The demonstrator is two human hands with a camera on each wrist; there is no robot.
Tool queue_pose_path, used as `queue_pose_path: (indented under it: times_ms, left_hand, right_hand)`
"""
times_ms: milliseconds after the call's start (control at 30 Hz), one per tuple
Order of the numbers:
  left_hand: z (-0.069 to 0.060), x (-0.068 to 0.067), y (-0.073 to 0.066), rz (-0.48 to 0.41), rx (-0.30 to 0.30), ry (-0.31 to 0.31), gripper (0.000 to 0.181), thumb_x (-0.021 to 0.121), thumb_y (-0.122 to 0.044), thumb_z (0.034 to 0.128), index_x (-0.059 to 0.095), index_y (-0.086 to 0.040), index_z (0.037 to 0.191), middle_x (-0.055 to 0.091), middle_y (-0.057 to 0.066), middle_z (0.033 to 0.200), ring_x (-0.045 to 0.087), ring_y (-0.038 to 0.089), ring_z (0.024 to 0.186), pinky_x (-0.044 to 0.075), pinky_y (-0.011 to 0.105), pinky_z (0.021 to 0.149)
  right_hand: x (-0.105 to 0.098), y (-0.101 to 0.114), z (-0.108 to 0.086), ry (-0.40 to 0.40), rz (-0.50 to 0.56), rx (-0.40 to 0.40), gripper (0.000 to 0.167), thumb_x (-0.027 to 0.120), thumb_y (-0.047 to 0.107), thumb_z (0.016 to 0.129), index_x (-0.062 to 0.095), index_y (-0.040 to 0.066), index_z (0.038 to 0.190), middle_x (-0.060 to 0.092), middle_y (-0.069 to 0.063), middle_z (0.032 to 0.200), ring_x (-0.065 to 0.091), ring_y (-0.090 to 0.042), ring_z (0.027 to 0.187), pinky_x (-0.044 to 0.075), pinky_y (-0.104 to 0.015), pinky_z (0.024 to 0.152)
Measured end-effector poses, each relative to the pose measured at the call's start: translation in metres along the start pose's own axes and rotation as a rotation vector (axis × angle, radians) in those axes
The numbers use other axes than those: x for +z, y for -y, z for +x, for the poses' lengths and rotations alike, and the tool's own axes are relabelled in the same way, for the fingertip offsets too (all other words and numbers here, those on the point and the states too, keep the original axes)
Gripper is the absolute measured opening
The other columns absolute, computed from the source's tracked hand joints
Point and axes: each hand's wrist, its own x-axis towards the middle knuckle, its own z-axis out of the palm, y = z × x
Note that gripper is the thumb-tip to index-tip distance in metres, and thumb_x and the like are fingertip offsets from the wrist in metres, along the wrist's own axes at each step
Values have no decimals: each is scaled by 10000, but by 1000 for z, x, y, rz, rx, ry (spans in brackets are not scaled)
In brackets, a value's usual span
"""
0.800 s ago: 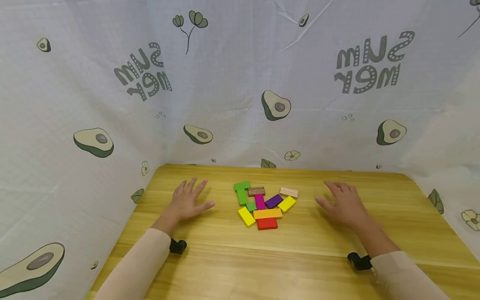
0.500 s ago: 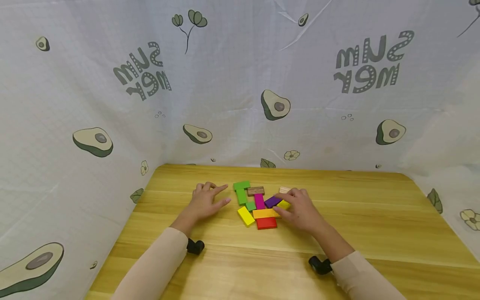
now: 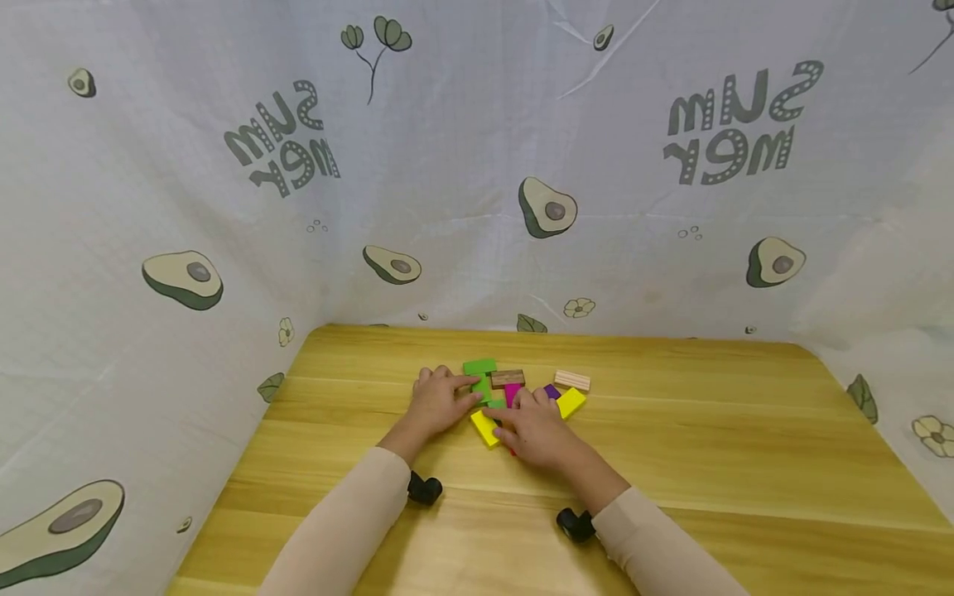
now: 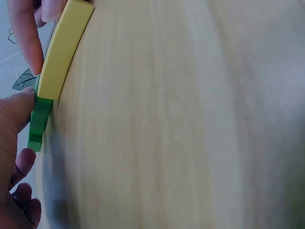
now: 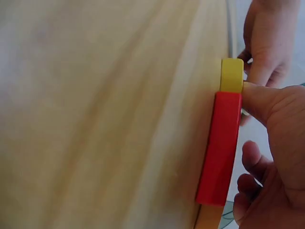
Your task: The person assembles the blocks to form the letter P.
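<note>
Two hands [image 3: 440,404] at three green blocks [image 3: 479,366], two yellow blocks [image 3: 571,403]

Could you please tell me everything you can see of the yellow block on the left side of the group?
This yellow block is a plain, smooth rectangular bar with slightly rounded edges, apparently painted wood. It lies flat on the table, slanted in the head view with its far end leaning left. The left wrist view shows one whole long side, without visible damage. The right hand has fingers reaching to its far end and right side, but whether they press on it is unclear.
</note>
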Motion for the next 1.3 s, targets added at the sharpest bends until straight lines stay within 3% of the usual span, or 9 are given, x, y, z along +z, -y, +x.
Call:
queue_pose_path:
  times_ms: [233, 467, 667, 933, 1167, 1300]
  left_hand:
    - [-3, -5, 13, -45, -6, 8, 404, 645, -499, 976, 679, -348, 1349, 591, 29, 1009, 391, 220, 891, 321, 340, 756]
    - [-6, -10, 31, -158, -15, 38, 392, 665, -480, 971, 679, -361, 1345, 580, 12, 969, 394, 200, 864, 301, 325, 746]
    - [-6, -13, 37, -207, -5, 71, 393, 672, -476, 967, 681, -361, 1344, 595, 3, 986, 393, 193, 877, 302, 336, 769]
    - [-4, -13, 41, -248, 7, 111, 405, 685, -464, 962, 671, -363, 1354, 564, -21, 935, 392, 190, 890, 296, 329, 767]
    - [-5, -13, 49, -217, 25, 167, 595, 777, -548, 836, 616, -429, 1396, 562, -35, 1008, 404, 179, 952, 339, 323, 775]
    - [-5, -14, 50, -213, 30, 180, 609, 786, -544, 824, 613, -434, 1397, 562, -41, 1020, 408, 176, 965, 350, 320, 782]
  right_hand:
    - [6, 15, -5, -63, -45, 38, 398, 661, 468, 974, 687, 318, 1342, 484, -10, 910, 369, -232, 894, 284, -344, 736]
    - [15, 48, -4, -172, -12, 148, 391, 721, 482, 923, 744, 265, 1247, 551, -61, 956, 379, -255, 879, 279, -340, 684]
    - [22, 66, 6, -247, -25, 238, 394, 722, 503, 916, 759, 258, 1223, 604, -86, 1051, 403, -266, 934, 297, -351, 709]
    - [26, 69, 10, -268, -30, 279, 393, 723, 518, 910, 765, 269, 1211, 551, -52, 918, 374, -246, 856, 251, -333, 673]
    - [28, 70, 9, -280, 12, 280, 406, 742, 518, 894, 763, 277, 1220, 548, -44, 929, 384, -236, 873, 265, -326, 683]
    - [28, 70, 9, -291, 34, 278, 413, 750, 517, 888, 765, 260, 1210, 560, -45, 940, 395, -236, 883, 275, -328, 690]
